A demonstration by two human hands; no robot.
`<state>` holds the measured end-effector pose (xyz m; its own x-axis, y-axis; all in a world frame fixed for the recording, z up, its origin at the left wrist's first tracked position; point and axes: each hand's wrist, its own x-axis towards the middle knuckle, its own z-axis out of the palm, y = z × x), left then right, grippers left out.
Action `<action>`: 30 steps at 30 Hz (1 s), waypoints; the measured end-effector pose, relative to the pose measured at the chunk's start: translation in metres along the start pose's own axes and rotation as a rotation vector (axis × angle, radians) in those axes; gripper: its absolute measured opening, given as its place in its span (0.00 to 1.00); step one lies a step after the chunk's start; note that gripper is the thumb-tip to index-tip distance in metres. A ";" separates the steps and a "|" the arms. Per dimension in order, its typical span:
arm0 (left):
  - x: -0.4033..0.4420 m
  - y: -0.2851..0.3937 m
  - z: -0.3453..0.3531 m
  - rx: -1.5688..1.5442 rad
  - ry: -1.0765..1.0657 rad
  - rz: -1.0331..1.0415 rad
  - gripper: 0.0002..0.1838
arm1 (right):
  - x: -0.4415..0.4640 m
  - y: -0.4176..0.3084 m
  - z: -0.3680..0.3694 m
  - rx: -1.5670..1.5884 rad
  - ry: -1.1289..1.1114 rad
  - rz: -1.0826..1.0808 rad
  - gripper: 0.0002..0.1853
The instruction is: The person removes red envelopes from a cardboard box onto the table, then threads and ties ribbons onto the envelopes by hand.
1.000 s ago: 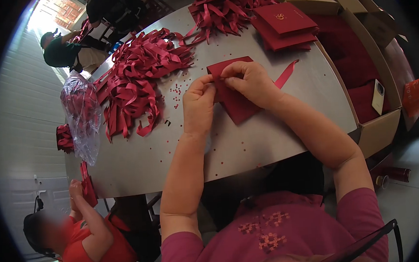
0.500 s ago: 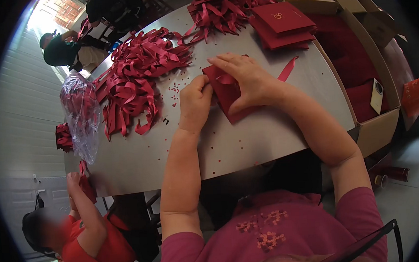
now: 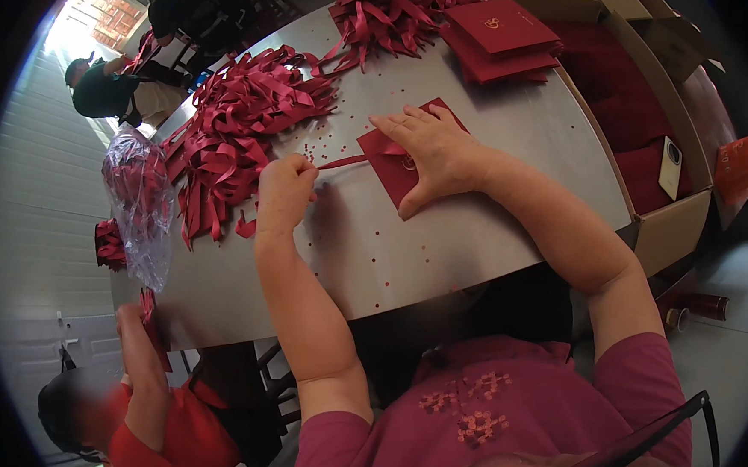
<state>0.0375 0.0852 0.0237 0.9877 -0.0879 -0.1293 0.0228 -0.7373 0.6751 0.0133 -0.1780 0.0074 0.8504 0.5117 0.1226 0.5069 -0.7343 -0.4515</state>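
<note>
A flat red paper piece with a gold emblem [image 3: 385, 181] lies on the table in front of me. My right hand [image 3: 438, 154] presses down on it, fingers spread, covering much of its surface. From its left edge a narrow red ribbon [image 3: 344, 162] runs out, pulled taut. The ribbon's far end is pinched in my left hand [image 3: 286, 192], which is held just above the tabletop. Whether the ribbon passes through a hole in the paper cannot be seen.
A heap of red ribbons [image 3: 223, 140] covers the table's far left, beside a clear plastic bag [image 3: 140, 209]. Stacked red papers [image 3: 499, 33] lie far right. A cardboard box [image 3: 673, 228] holding a phone [image 3: 671, 168] adjoins the right edge. A person in red [image 3: 176, 430] works at left.
My left hand has moved left from the paper's edge, drawing the ribbon out straight. The ribbon end that stuck out at right is no longer visible. My right hand stays on the paper.
</note>
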 end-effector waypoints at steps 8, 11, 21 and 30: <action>-0.004 -0.003 0.001 -0.019 0.015 0.000 0.19 | -0.008 0.029 -0.036 0.256 0.250 -0.071 0.43; 0.006 -0.016 0.005 -0.122 0.136 0.148 0.16 | -0.027 0.036 -0.059 0.239 0.373 -0.025 0.16; -0.030 0.047 0.052 0.188 -0.198 0.001 0.26 | -0.082 0.048 -0.048 -0.269 0.199 -0.244 0.09; -0.014 0.032 0.074 -0.002 0.130 0.189 0.13 | -0.089 0.028 -0.068 0.152 0.181 0.080 0.15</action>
<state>0.0132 0.0134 -0.0065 0.9860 -0.1377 0.0941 -0.1647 -0.7148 0.6797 -0.0384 -0.2747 0.0438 0.9052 0.3565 0.2314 0.4218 -0.6866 -0.5922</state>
